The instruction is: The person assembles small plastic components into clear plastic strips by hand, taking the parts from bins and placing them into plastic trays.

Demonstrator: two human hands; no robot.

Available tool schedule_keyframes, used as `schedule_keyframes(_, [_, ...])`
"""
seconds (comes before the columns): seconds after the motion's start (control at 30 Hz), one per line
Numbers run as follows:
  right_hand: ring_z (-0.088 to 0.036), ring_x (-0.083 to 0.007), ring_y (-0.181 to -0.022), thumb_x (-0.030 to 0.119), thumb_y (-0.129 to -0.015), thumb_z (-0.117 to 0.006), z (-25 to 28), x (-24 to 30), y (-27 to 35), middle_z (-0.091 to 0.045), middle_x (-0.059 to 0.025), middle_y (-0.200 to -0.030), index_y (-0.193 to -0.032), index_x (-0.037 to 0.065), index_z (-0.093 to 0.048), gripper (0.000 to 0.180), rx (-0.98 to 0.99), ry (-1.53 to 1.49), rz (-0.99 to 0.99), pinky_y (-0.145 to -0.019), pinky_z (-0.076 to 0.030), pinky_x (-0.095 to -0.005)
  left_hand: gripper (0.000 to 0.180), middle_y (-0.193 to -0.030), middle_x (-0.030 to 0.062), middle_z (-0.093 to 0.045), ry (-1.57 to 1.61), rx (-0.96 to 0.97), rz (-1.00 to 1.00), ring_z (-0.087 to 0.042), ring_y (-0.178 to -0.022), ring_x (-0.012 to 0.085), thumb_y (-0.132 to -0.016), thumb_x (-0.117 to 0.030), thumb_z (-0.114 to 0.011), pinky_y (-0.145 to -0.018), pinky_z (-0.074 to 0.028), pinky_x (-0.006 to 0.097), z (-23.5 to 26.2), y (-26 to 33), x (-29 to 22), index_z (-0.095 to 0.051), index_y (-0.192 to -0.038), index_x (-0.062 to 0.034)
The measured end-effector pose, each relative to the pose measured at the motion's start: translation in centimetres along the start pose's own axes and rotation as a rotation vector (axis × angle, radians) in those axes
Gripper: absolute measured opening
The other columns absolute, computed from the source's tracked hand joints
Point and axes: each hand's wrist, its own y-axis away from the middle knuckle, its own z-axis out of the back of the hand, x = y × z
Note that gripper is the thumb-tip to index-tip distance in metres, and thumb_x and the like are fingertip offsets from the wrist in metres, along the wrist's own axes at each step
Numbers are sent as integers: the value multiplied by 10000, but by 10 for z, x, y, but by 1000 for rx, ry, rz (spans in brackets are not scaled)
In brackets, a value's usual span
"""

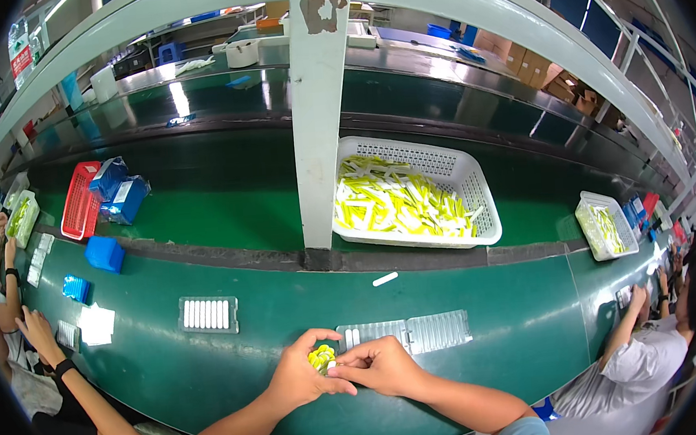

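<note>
My left hand (293, 375) is closed around a bundle of slim yellow-and-white sticks (321, 357), their ends pointing up toward me. Against the bundle's right side, my right hand (386, 367) pinches the white end of one stick between thumb and fingers. Just beyond that hand lies an unfolded clear plastic tray (440, 330) with grooved slots. A few white sticks (352, 336) sit in its left half, and the hand covers part of its near edge. Farther left, a second clear tray (208, 315) holds a row of several white sticks.
A large white basket (486, 206) heaped with yellow-and-white sticks stands beyond the bench edge, right of a white post (317, 138). One loose white stick (385, 279) lies on the green bench. Blue packs (106, 254) and a red basket (79, 202) are at left. People work on both sides.
</note>
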Motion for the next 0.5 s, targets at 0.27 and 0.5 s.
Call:
schedule_keyframes(0.27, [-637, -70, -587, 170, -881, -773, -3, 10, 2, -718, -51, -676, -931, 30, -769, 148, -66, 114, 100, -555, -481, -243, 693, -875, 57, -661, 233, -79, 66, -630, -691, 103, -586, -57, -975, -521, -511, 248, -1, 0, -5, -578, -1155, -47])
schedule_keyframes(0.5, [-673, -103, -611, 177, -874, -771, -5, 13, 1, -731, -91, -710, -979, 44, -778, 169, -80, 134, 125, -563, -499, -254, 773, -847, 38, -673, -149, -115, 7, -640, -722, 90, -509, -253, -1022, -587, -539, 264, -2, 4, -6, -591, -1118, -47])
